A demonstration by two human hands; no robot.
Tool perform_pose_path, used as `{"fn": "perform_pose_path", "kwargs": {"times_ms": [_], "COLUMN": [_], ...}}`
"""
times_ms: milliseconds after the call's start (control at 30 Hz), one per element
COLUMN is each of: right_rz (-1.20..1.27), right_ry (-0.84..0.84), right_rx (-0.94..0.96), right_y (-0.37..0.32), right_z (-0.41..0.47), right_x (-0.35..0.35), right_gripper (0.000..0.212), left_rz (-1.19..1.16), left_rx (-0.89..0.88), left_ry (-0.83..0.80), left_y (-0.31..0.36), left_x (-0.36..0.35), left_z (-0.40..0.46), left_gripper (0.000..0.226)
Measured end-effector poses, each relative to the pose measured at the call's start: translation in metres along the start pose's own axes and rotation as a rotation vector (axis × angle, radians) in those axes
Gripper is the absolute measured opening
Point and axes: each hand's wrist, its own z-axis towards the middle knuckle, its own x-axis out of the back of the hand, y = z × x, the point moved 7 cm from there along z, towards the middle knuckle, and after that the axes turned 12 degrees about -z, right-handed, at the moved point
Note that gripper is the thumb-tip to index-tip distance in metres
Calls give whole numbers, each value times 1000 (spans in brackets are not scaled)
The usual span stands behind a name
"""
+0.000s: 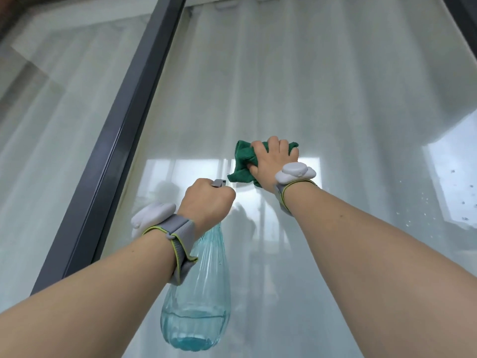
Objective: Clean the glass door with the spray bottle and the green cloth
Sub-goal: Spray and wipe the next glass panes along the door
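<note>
Step in hand, as judged: wiping the large clear glass door pane with cloth pressure, spray held in reserve.

Right hand grasps the crumpled green microfibre cloth, fingers curled over its top, and holds it against the glass near mid-pane. Left hand is clenched round the neck and trigger head of the translucent blue ribbed plastic spray bottle, which hangs below the wrist, just off the glass; blue liquid sits low in its base.

Recommended practice: flatten the cloth so more of it meets the pane, work in overlapping passes, and keep the nozzle pointed at the glass, clear of the cloth hand.

Surface: droplets remain at the far right of the pane, seemingly not yet wiped. Reflections of windows cross the lower glass. A dark grey metal frame bar bounds the pane on the left. Behind the glass hang white sheer curtains. Both wrists carry grey strapped sensor bands.
</note>
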Motion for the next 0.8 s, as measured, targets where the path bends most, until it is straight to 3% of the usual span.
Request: {"fn": "perform_pose_path", "kwargs": {"times_ms": [167,333,433,533,600,700,800], "right_rz": [18,-54,-31,1,-9,-52,-85], "right_ry": [-8,25,29,47,50,72,71], "right_rx": [45,145,214,243,321,428,353], "right_y": [0,12,27,39,47,52,65], "right_z": [-62,-150,-184,-206,-228,-260,-277], "right_x": [-2,-4,5,13,15,12,7], "right_gripper": [45,44,42,44,46,50,51], "left_rz": [52,-22,-8,-3,4,18,61], "left_rx": [-42,8,35,13,-8,-14,-12], "left_ry": [-8,4,-109,-237,-267,-291,-332], "left_y": [1,20,37,48,56,62,64], "left_x": [-15,-22,-46,-76,-94,-118,-144], "left_z": [-16,-27,-43,-56,-64,-71,-78], "left_gripper": [21,20,8,14,22,16,17]}}
